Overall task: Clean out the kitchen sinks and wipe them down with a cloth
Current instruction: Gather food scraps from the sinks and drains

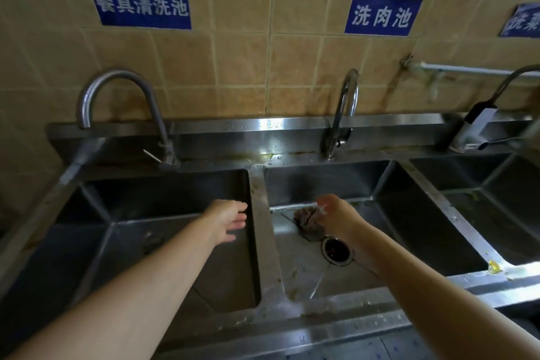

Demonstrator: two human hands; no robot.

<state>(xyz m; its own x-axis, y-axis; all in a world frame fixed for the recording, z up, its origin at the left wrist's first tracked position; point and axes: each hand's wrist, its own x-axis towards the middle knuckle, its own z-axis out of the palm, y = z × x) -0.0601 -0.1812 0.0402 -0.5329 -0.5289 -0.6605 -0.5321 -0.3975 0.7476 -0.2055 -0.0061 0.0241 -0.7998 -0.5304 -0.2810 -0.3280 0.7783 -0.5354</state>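
Cloth (308, 223): a dark, crumpled rag, lay on the floor of the middle sink (423, 213), gripped at its upper right edge by the right hand (336, 218), whose fingers were curled round it. The hand was blurred, so the exact finger placing could not be told.

Drain (337, 251): round, metal-rimmed, dark inside, sat just below the grip, near the lower end of the cloth.

Left hand (230, 221): held above the left sink (117, 199), to the left of the grip across the divider (263, 228); fingers straight and relaxed, holding nothing, fingertips close to the divider's edge.

Left sink drain (152, 240): small, dim, further left of that hand.

Middle faucet (343, 114): curved, chrome, stood on the back ledge beyond the grip. Left faucet (122, 105): a wider gooseneck, stood behind the left sink.

Right sink (496, 199): lay to the right of the grip, partly cut off by the frame edge.

Yellow scrap (494, 266): sat on the front rim between the middle and right sinks.

Wall: tan tiles (233, 52) with three blue signs, one above each sink: the left sign (143, 4), the middle sign (382, 16), the right sign (523, 20) only partly in view.
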